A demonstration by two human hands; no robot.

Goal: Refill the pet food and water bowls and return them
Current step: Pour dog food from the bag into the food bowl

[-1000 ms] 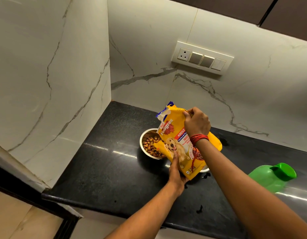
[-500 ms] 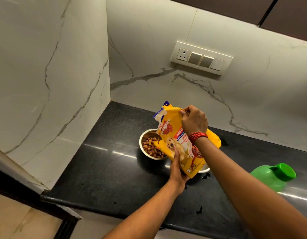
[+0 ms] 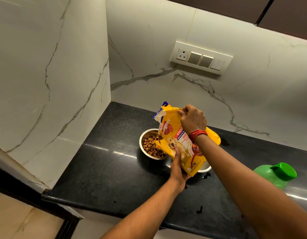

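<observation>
A yellow pet food bag [image 3: 173, 133] is held tilted over the black counter [image 3: 106, 169], its torn top at the upper left. My right hand [image 3: 193, 119] grips the bag's top edge. My left hand [image 3: 177, 167] holds the bag's lower corner from underneath. A steel bowl [image 3: 144, 137] holding brown kibble [image 3: 151, 147] sits on the counter, partly behind the bag. A second, white-rimmed bowl [image 3: 204, 168] peeks out under the bag's lower right; its contents are hidden.
A green plastic jug with a green cap [image 3: 277, 174] lies at the right on the counter. Dark spots [image 3: 199, 209] mark the counter near its front edge. Marble walls close the left and back; a switch panel [image 3: 201, 57] is on the back wall.
The bag and both hands have barely shifted; the bag stands slightly more upright than a second ago. The kibble level in the steel bowl looks the same.
</observation>
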